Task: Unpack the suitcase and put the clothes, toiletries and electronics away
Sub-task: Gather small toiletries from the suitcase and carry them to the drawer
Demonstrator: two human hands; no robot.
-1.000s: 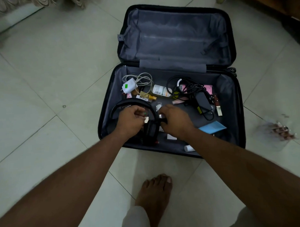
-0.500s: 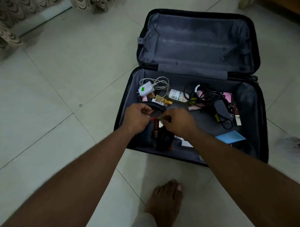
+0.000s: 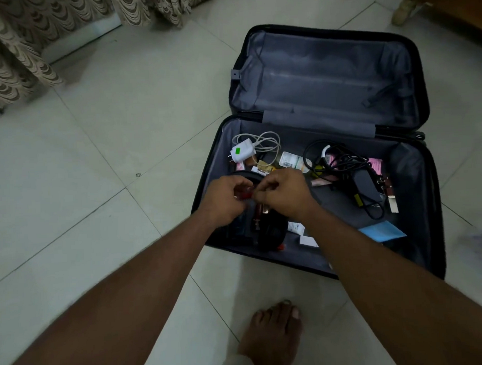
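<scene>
Both hands, a second ago spread on the headphones (image 3: 271, 230), now meet above them: left hand (image 3: 225, 200) and right hand (image 3: 285, 193) pinch one small red item (image 3: 245, 195), identity unclear. Headphones lie in the suitcase (image 3: 416, 230) on the floor. Judged: sorting small toiletries first. Charger (image 3: 243, 152) and cables untouched. Fingertips hidden, blurred.
</scene>
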